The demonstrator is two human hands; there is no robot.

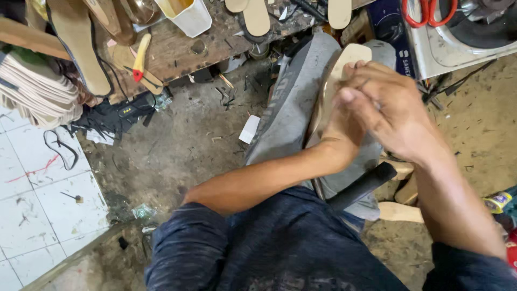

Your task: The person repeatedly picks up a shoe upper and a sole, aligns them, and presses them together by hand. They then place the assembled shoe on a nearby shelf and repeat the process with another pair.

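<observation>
Insole [349, 60], a pale tan shoe-shaped sheet, lies on the grey cloth [293, 102] draped over my knee, toe end pointing away from me toward the cluttered wooden surface [177, 51]. My right hand [393, 108] covers its near half, fingers [360, 69] together and curled down onto the sheet, while my left hand [336, 132] sits under and behind the right one, mostly hidden, so I cannot tell how its fingers lie. I judge the piece light and thin, stiff enough to keep its outline yet likely to flex if pressed at 1 end only, so the best hold looks to be flat across the middle, with the edges pinched rather than the tip. Its surface seems matte and not slippery (dust on everything here helps grip). A dark handle [363, 186] pokes out by my thigh; more cut soles [257, 16] hang at the surface edge, a stack of them [37, 91] sits far left, and red-handled scissors [428, 13] rest on a white machine [458, 46].
</observation>
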